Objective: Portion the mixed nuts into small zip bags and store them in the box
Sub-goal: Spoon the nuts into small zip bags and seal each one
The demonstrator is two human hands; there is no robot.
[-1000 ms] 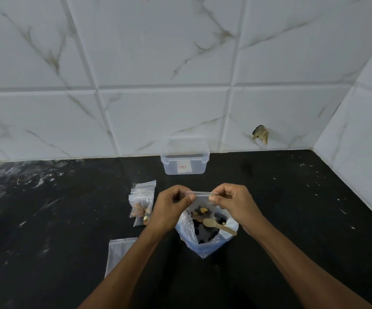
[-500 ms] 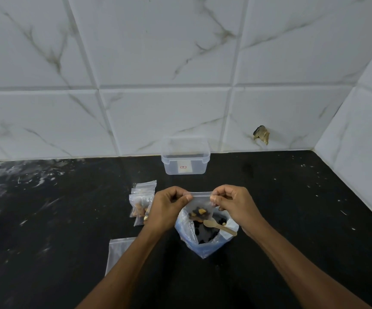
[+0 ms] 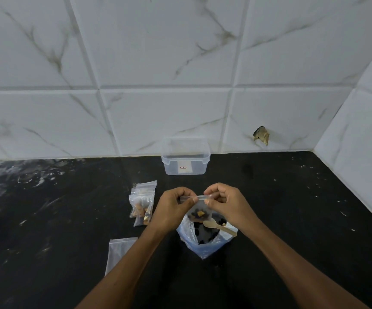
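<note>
The zip strip of a small clear nut-filled zip bag (image 3: pixel 199 210) is being pinched in both grips, left hand (image 3: pixel 173 208) and right hand (image 3: pixel 225 202) at opposite ends, its long axis running left-right. The bag is being held above the large open nut bag (image 3: pixel 205 244); the clear lidless plastic box (image 3: pixel 185 159) is standing straight beyond on the black counter (image 3: pixel 292 208).
</note>
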